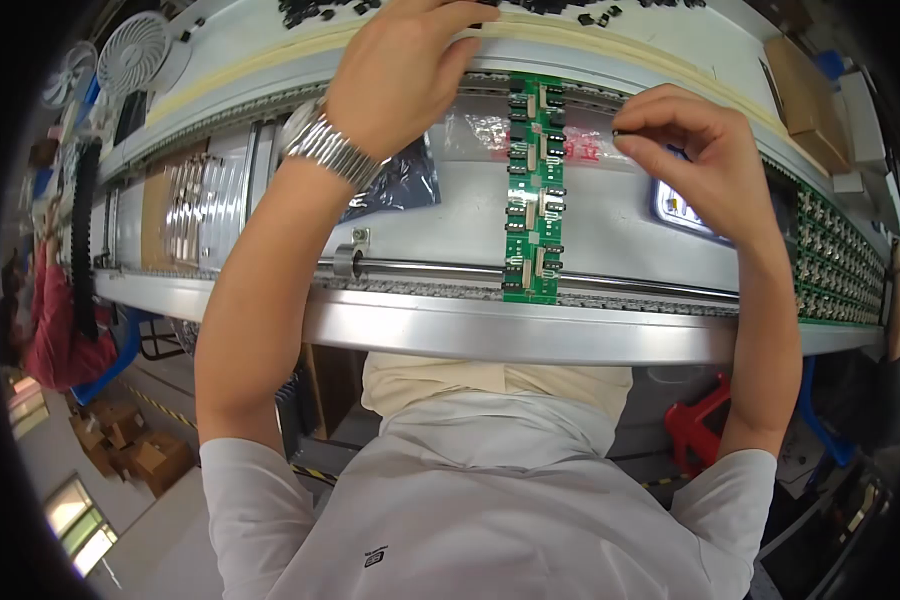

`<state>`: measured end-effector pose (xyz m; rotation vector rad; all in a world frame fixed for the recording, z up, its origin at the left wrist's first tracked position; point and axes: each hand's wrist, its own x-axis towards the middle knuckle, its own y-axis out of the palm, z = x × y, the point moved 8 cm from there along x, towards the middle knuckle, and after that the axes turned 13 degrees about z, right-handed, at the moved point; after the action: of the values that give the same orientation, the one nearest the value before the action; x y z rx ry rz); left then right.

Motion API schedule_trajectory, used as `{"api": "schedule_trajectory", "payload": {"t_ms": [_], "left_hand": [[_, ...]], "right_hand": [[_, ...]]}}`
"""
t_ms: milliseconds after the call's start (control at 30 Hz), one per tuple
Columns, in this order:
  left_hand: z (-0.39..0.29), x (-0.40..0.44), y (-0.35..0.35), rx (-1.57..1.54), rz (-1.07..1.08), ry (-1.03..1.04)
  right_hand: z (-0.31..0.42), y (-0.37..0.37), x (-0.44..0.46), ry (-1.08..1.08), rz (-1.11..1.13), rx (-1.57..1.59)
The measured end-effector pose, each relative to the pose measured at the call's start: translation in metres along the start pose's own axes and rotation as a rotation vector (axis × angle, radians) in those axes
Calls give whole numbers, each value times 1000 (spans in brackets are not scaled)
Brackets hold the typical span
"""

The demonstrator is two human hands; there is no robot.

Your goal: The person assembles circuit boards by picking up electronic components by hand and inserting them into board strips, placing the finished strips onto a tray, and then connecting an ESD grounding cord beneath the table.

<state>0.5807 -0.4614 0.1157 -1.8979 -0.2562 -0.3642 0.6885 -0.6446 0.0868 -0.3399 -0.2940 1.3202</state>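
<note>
My right hand point(695, 150) is closed in a pinch around a small black component point(622, 132), to the right of a long green circuit board point(535, 190). Black connectors line both edges of this board, which lies across the two rails of the conveyor. My left hand point(405, 65), with a metal-band watch on the wrist, reaches over the far rail. Its thumb and index finger are apart near the loose black components point(545, 6) on the far ledge. The upper frame edge cuts off part of this hand.
A silver front rail point(520, 335) runs before my body. More green boards point(838, 260) sit at the right. Between the rails lie a dark antistatic bag point(400, 185) and clear plastic with red print point(595, 150). A white fan point(135, 50) and another person point(60, 335) are at left.
</note>
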Motion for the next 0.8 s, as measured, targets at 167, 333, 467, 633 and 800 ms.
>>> {"api": "schedule_trajectory", "payload": {"t_ms": [167,333,467,633,800], "left_hand": [[28,3,36,106,93,-47],[35,-5,27,-139,184,-379],[28,-5,10,104,-12,-183],[29,-8,0,75,-242,-83],[36,-7,5,-83,-187,-173]], "right_hand": [[19,19,0,-57,43,-171],[27,30,3,-74,54,-318],[33,44,4,-140,65,-484],[35,51,4,-174,74,-584],[35,57,6,-186,103,-649]]}}
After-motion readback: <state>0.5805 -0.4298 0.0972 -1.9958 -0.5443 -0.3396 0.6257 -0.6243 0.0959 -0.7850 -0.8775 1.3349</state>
